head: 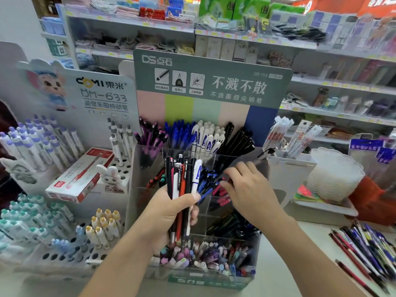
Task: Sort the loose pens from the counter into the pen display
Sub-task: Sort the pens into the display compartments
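**Pen sorting: roughly midway, plenty still loose**

So the left hand (171, 213) has its fingers wrapped tight around a mixed bundle of pens (184, 181), black, red and white barrels plus one white cap with a blue "A", held upright right in front of the clear acrylic pen display (214, 275). The right hand (246, 189) reaches into a middle compartment where blue and red pens (214, 187) lie. Its fingers are curled down among them, but I can't tell whether they're pinching one or just nudging.

As for progress, the back row looks well stocked: purple pens (152, 136), blue pens (180, 133), white "A" pens (209, 136) and black pens (237, 136) each in their own slot. The front tray (203, 256) is full of pastel caps, looks mixed to me.

What's left is the whole handful, and a big loose pile of pens (364, 247) still lying on the worktop (289, 264) at the right, well apart from the display. My guess is nowhere near done, maybe halfway at best.
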